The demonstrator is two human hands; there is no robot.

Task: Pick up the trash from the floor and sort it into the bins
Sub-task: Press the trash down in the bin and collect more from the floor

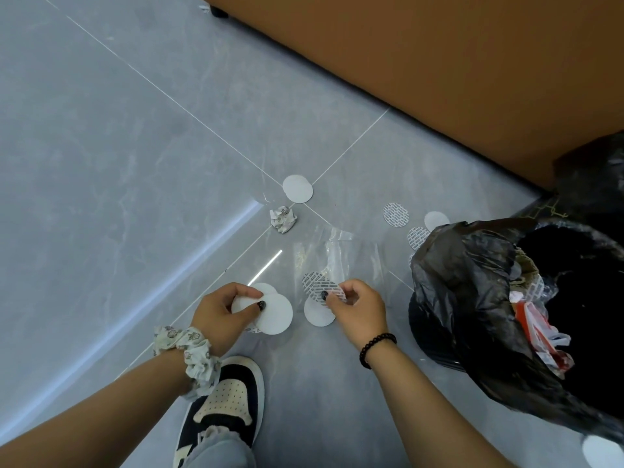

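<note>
My left hand [224, 314] pinches a small stack of white round discs [275, 314] just above the grey floor. My right hand [359, 310] grips a patterned round disc [326, 287], with a plain white disc [315, 314] lying right under it. A clear plastic bag [337, 251] lies flat on the floor beyond my right hand. Farther off are a crumpled paper ball [283, 218], a white disc [297, 188], and more discs [395, 214] near the bin. A black-bagged bin [472, 292] holding trash stands at the right.
A second black bag [594, 177] sits behind the bin at the right. An orange-brown sofa side [439, 62] runs across the top right. My shoe [229, 396] is planted below my left hand. One white disc [602, 450] lies at the bottom right corner.
</note>
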